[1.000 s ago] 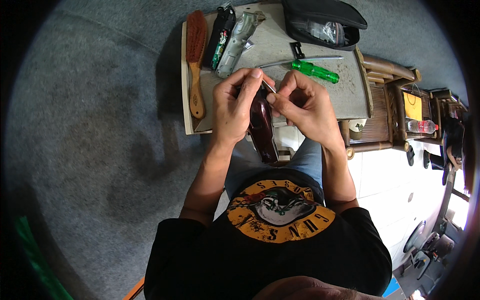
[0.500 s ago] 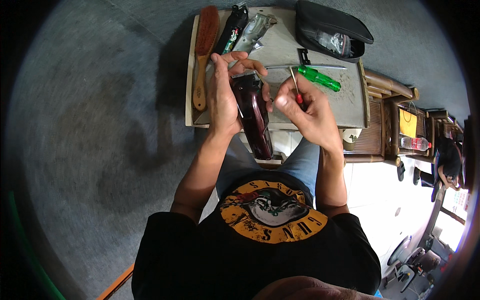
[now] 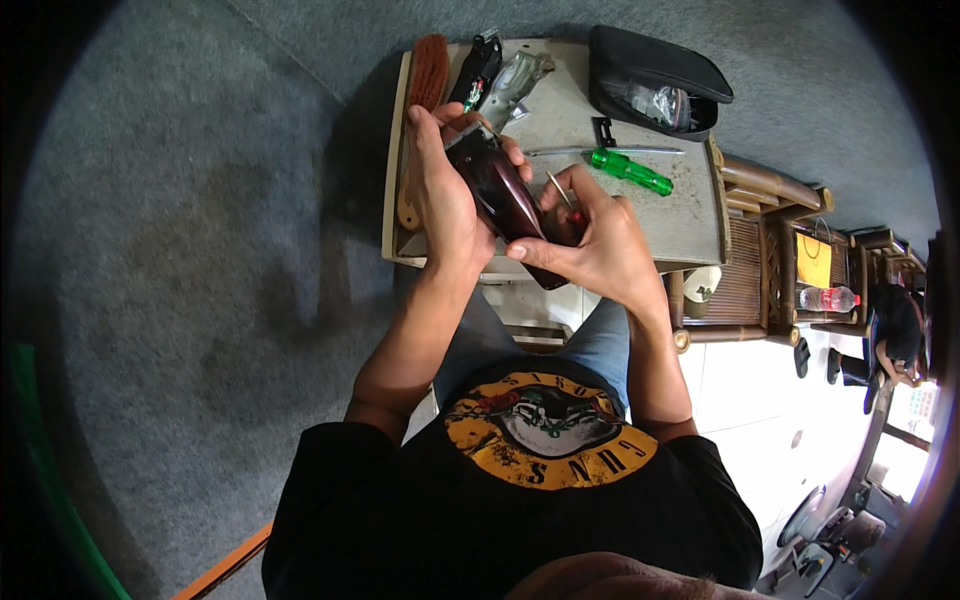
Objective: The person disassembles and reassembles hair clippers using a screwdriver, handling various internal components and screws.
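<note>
A dark maroon hair clipper (image 3: 500,195) lies tilted in my left hand (image 3: 446,200), its blade end up and to the left. My right hand (image 3: 603,240) touches the clipper's lower body with its thumb and also holds a small screwdriver (image 3: 562,192) with a red handle and thin metal shaft. On the small table beyond are a large green-handled screwdriver (image 3: 632,172), a black clipper guard or bracket (image 3: 603,131), a black clipper (image 3: 478,68) and a silvery clear clipper (image 3: 515,85). A wooden brush (image 3: 429,72) with reddish bristles is partly hidden behind my left hand.
An open black zip case (image 3: 660,75) with clear plastic packets stands at the table's (image 3: 690,225) far right. Bamboo furniture (image 3: 740,260) to the right bears a yellow bag (image 3: 814,254) and a bottle (image 3: 829,299). A person (image 3: 897,335) is at the far right.
My right hand has moved left and down onto the clipper, still holding the small screwdriver. The clipper has tilted further, its lower end swinging right and up. The view has shifted slightly.
</note>
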Demonstrator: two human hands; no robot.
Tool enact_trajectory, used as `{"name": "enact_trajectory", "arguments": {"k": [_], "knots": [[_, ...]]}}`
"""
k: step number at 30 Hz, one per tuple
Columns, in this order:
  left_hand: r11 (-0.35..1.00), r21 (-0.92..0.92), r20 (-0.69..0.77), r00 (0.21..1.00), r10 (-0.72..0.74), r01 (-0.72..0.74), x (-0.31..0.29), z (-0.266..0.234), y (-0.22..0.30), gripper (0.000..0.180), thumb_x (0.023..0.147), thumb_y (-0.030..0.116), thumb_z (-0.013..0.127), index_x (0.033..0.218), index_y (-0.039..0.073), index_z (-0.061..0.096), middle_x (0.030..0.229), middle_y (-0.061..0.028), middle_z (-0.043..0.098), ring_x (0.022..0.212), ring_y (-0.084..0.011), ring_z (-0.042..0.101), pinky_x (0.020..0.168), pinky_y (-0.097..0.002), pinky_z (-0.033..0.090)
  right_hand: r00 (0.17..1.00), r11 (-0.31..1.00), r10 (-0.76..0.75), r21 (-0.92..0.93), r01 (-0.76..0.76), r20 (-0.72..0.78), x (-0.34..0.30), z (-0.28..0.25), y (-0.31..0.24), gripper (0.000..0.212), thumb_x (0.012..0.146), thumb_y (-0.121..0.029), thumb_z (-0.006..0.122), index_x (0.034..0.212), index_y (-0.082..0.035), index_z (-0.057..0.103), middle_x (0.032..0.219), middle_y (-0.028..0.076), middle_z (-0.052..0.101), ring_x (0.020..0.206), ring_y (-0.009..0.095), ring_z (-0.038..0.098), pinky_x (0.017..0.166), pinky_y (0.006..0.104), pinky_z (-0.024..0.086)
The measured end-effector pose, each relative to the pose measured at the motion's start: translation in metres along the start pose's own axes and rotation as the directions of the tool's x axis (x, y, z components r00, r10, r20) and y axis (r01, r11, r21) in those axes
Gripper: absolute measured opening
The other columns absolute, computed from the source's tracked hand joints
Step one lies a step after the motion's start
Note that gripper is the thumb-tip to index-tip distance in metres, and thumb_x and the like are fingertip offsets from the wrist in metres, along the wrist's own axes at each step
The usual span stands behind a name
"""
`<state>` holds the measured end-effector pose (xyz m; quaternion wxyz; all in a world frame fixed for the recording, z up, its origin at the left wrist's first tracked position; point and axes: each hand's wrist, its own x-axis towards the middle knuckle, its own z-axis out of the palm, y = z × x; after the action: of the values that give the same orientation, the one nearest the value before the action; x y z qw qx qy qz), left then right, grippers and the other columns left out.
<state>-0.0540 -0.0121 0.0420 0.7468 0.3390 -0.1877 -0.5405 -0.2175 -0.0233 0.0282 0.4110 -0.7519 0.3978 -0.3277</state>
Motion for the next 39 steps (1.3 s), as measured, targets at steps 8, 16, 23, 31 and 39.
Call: {"name": "enact_trajectory", "arguments": {"k": [8,16,23,31,39], "knots": [[0.978,0.145,0.338,0.921,-0.194,0.153,-0.007,-0.008,-0.025,0.060,0.108,0.059,0.046,0.137,0.006,0.051,0.120,-0.0125,0.068,0.102,-0.0216,0.068,0.090,-0.0369,0.058,0.996,0.974,-0.015,0.225,0.035,-0.090,-0.001,-0.001,0.019,0.046,0.078,-0.036,0.091,0.090,0.004,0.071,0.059,0.003,0.057,0.054,0.010,0.052,0.051,0.0278,0.041],[0.981,0.193,0.254,0.964,-0.073,0.024,-0.007,-0.013,-0.022,0.062,0.107,0.055,0.049,0.133,-0.001,0.050,0.100,-0.0150,0.070,0.085,-0.0216,0.070,0.075,-0.0361,0.060,0.978,0.907,0.012,0.415,0.077,-0.207,0.002,0.008,0.025,0.029,0.100,-0.021,0.068,0.111,-0.001,0.050,0.073,0.006,0.060,0.061,0.010,0.054,0.052,0.0277,0.041],[0.956,0.252,0.348,0.908,-0.232,0.148,-0.003,-0.033,0.006,0.077,0.108,0.064,0.025,0.149,0.002,0.043,0.083,-0.0108,0.063,0.053,-0.0168,0.061,0.043,-0.0302,0.054,0.995,0.789,0.095,0.612,-0.061,-0.024,0.000,-0.014,0.020,0.020,0.111,-0.019,0.050,0.122,-0.002,0.055,0.073,-0.001,0.048,0.059,0.007,0.050,0.051,0.0253,0.039],[0.931,0.339,0.375,0.888,-0.266,0.136,0.000,-0.032,0.008,0.058,0.109,0.051,0.043,0.149,0.010,0.042,0.088,-0.0136,0.064,0.056,-0.0178,0.064,0.045,-0.0326,0.056,1.000,0.910,-0.001,0.414,-0.009,0.025,-0.005,-0.031,0.032,0.032,0.109,-0.016,0.056,0.137,0.000,0.057,0.086,0.001,0.059,0.067,0.011,0.051,0.064,0.0285,0.045],[0.944,0.297,0.334,0.910,-0.245,0.145,0.001,-0.048,0.009,0.048,0.109,0.047,0.038,0.139,0.010,0.041,0.089,-0.0118,0.063,0.061,-0.0188,0.066,0.046,-0.0335,0.057,0.991,0.811,0.031,0.576,-0.099,0.128,-0.004,-0.039,0.023,0.028,0.106,-0.013,0.062,0.130,0.002,0.061,0.086,0.000,0.064,0.072,0.005,0.049,0.067,0.0232,0.041]]}}
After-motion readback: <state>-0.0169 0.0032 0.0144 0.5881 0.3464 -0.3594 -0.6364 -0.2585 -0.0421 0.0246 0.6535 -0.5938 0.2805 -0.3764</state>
